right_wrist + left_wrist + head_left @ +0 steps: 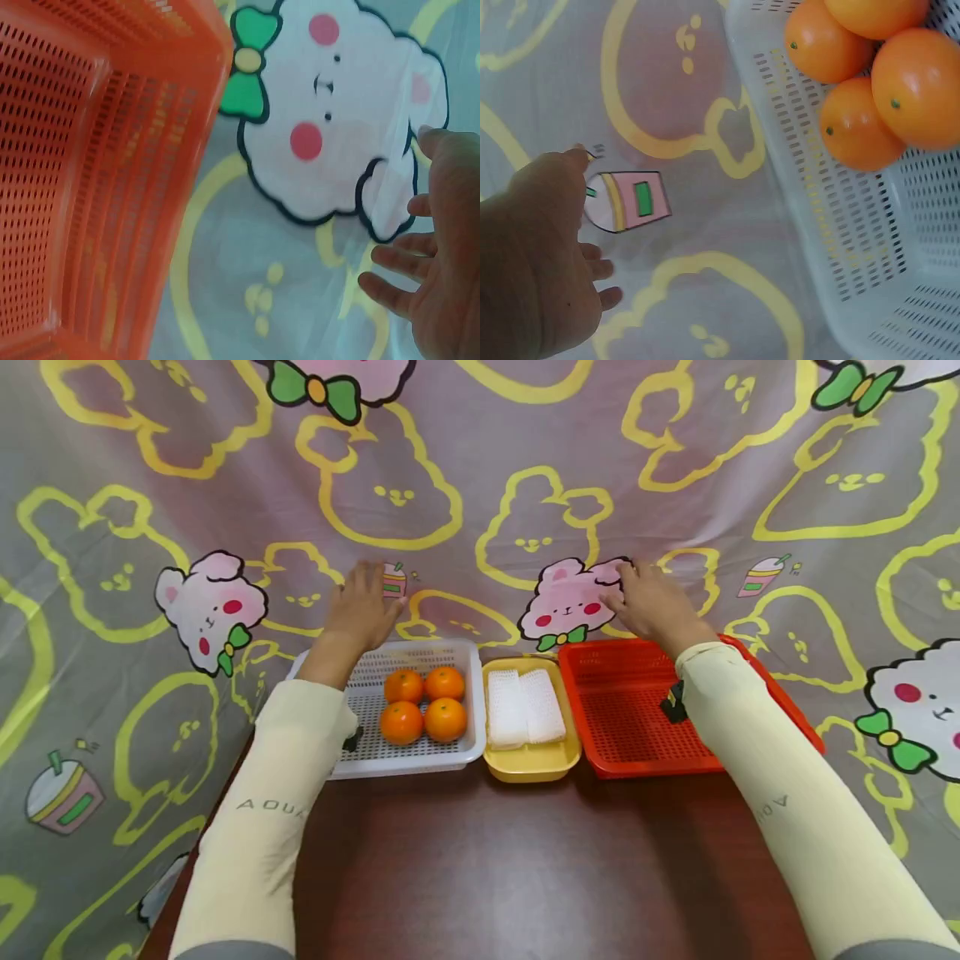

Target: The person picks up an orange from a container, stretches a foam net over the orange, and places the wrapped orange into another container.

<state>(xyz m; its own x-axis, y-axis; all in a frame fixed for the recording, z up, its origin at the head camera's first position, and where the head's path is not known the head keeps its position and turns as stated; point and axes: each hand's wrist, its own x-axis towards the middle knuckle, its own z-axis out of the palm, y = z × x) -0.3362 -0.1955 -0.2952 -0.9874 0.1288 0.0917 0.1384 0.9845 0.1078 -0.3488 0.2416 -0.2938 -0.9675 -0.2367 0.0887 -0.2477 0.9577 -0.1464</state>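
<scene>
My left hand (362,610) reaches over the white basket (420,769) toward the cloth behind it, fingers spread and holding nothing. Inside that basket sit several oranges (402,722), grouped at its right side; the left wrist view shows these oranges (922,88) from above. My right hand (652,602) is held out above the far rim of the red basket (652,767), also without anything in it. In the right wrist view its fingers (401,259) are loosely extended in front of the cloth. No fruit shows in the visible part of the red basket.
Between the two baskets stands a yellow tray (531,767) holding two white foam net bundles (507,710). A patterned cloth (465,460) hangs behind and at the sides. The dark wooden table (525,860) extends in front of the containers.
</scene>
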